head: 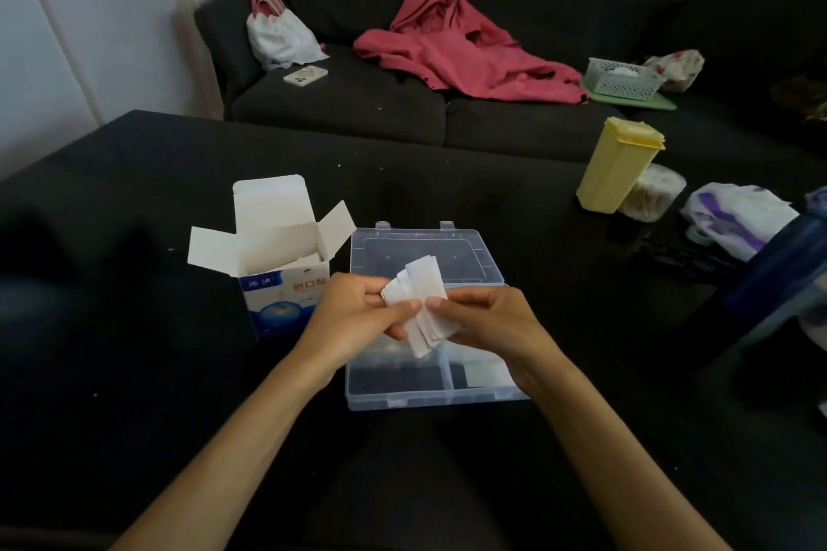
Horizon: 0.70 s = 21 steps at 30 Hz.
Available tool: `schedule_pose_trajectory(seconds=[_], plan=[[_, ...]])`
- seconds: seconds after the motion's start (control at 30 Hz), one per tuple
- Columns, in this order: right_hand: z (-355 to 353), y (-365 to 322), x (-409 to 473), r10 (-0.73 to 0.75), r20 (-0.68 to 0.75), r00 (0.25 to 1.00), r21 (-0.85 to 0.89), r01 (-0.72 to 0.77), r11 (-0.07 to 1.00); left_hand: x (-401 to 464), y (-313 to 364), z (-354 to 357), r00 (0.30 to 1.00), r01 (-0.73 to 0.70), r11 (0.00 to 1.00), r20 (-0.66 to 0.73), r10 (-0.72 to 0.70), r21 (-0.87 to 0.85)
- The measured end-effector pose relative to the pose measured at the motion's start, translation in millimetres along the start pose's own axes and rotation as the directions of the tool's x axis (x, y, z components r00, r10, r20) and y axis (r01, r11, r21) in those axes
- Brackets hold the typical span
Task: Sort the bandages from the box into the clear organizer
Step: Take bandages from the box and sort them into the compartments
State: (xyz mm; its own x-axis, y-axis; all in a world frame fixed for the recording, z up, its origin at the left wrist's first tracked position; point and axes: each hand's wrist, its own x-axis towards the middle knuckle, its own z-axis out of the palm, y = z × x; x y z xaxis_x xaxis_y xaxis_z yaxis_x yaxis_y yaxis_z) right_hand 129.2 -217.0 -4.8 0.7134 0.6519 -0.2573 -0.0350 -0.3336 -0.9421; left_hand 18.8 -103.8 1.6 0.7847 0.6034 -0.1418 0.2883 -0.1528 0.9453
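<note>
Head view. Left hand (358,311): fingers curled, thumb pressed on fanned stack of white bandages (418,304). Right hand (485,320): fingers closed round same stack from opposite side, thumb on top. Both forearms reach forward from bottom edge, converging. Stack held above clear organizer (402,389), lid open and laid back; white item in right front compartment. Bandage box (279,264), flaps open, upright just left of organizer. All on black bench (134,371). Yellow container (615,166) far right.

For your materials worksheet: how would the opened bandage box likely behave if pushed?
The box is thin card standing upright with flaps open, so it probably slides or tips easily. It looks nearly empty, so likely light. Its walls would probably dent if squeezed.
</note>
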Motion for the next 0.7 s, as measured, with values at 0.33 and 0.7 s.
schedule_pose_trajectory(seconds=[0.33,0.7], plan=[[-38.3,-17.8,-4.1,-0.099,-0.089,0.991,0.087,0.106,0.990,-1.9,11.0,9.2,0.991,-0.009,0.987,-0.134,-0.013,-0.160],[-60.5,3.2,24.0,-0.108,0.307,0.946,-0.726,0.306,0.615,1.5,10.4,-4.1,0.965,0.009,0.987,-0.259,-0.051,-0.163]])
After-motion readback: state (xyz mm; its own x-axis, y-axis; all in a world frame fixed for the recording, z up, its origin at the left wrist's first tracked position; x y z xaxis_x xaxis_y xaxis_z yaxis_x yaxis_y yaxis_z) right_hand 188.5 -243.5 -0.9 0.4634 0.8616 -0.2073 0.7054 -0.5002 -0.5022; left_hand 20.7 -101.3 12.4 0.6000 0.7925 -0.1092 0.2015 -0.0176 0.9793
